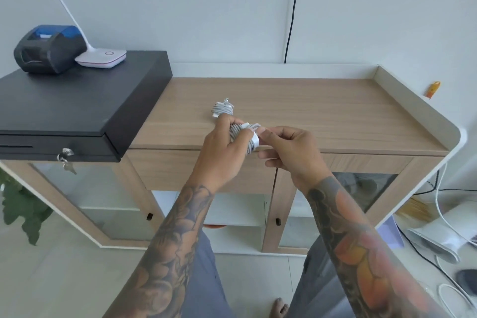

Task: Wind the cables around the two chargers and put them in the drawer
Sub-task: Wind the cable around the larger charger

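The left hand (222, 142) grips the second charger (247, 138) above the worktop's (335, 116) near edge; the right hand (286, 147) pinches its cable end. The first charger (222, 108) lies wound just beyond. Next: tuck the end, open the drawer (165, 170).

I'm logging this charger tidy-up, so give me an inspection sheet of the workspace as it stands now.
Surface: wooden cabinet top, drawer below shut.
Job's things: wound charger lying on the top; second charger in hand, mostly wound.
Clutter: black cash box, printer, white lamp base.
Grips: left hand grips the second charger; right hand pinches its end.
Cables: black wall cable; white floor cables.
Surroundings: plant, pale wall.
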